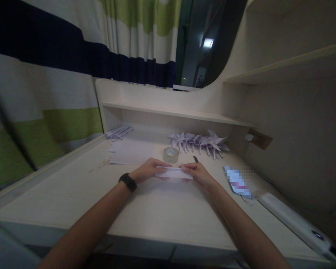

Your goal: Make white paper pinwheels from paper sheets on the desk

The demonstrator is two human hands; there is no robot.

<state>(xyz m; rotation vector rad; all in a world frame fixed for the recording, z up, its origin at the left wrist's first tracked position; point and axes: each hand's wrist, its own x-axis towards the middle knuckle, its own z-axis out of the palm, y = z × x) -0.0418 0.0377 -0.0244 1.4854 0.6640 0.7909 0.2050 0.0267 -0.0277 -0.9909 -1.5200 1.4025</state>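
A narrow folded strip of white paper [173, 173] is held level above the desk, between both hands. My left hand [149, 169], with a dark watch [128, 182] on its wrist, pinches the strip's left end. The right end is gripped by the thumb and fingers of my right hand [198, 173]. Just beyond the paper stands a roll of clear tape [170, 155]. A small dark-tipped tool [195, 159], partly hidden, lies behind my right hand.
Several paper pinwheels [201, 142] lie at the back under the shelf [168, 110]. White paper sheets [134, 147] and paper sticks [119, 132] are at back left, near thin loose pieces [102, 163]. A phone [238, 182] and a long white lamp-like bar [294, 220] lie right.
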